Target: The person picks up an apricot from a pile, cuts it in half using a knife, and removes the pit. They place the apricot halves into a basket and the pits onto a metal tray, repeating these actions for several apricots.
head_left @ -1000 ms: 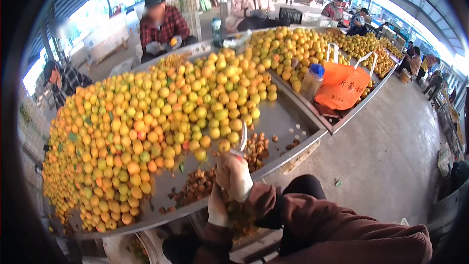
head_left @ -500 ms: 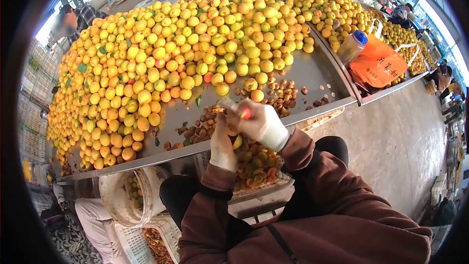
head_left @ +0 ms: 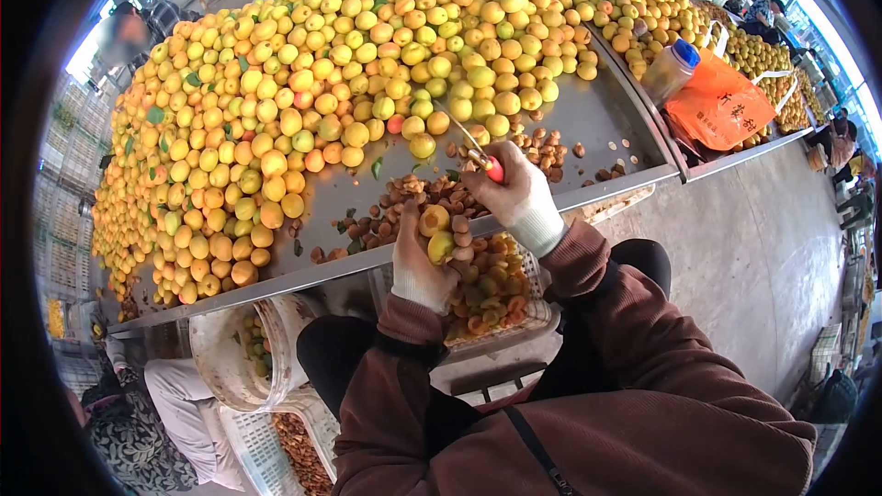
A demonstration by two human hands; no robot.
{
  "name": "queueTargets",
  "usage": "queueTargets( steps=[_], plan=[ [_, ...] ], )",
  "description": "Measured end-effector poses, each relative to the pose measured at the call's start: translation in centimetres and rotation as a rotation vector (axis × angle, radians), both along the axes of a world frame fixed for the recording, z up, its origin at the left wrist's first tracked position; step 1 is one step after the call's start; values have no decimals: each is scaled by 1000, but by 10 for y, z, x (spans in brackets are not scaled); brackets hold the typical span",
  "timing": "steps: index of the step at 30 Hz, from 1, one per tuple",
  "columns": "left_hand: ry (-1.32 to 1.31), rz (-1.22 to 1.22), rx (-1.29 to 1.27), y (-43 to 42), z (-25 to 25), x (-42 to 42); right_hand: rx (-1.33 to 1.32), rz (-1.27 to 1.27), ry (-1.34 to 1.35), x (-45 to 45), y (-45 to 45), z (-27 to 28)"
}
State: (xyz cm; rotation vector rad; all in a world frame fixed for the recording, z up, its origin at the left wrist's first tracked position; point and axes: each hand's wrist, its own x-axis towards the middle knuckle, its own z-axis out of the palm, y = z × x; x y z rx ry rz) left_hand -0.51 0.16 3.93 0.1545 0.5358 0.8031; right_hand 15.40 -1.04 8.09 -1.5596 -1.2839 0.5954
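Note:
My left hand (head_left: 418,266), in a pale glove, is closed around an opened apricot (head_left: 435,220), its halves showing between thumb and fingers. My right hand (head_left: 517,188), gloved too, grips a knife (head_left: 495,171) by its red handle. The thin blade points up and away, clear of the fruit in my left hand. Just beyond both hands, brown apricot pits (head_left: 381,225) lie along the near edge of the metal table (head_left: 588,119). Under my hands a crate (head_left: 542,317) holds cut apricot halves (head_left: 496,298).
A big heap of whole apricots (head_left: 322,83) covers much of the table. To the right are an orange bag (head_left: 721,106) and a blue-lidded jar (head_left: 669,72). A white bucket (head_left: 216,363) and a basket of pits (head_left: 300,455) stand below left. Other people sit around the tables.
My right hand has moved the knife up and right, away from my left hand. The apricot in my left hand now shows as opened halves.

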Motion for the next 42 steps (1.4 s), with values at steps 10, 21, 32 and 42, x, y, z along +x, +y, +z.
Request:
queueTargets(
  steps=[10, 21, 32, 42],
  plan=[
    [53, 203, 152, 0, -28, -2, 64, 402, -422, -25, -26, -20],
    [978, -315, 1149, -21, -38, -2, 36, 87, 459, 20, -13, 10],
    [1887, -353, 1180, 137, -4, 23, -124, 26, 557, 35, -25, 28],
    [1837, -415, 1160, 142, -17, 38, -134, 61, 636, 38, -25, 8]
  ],
)
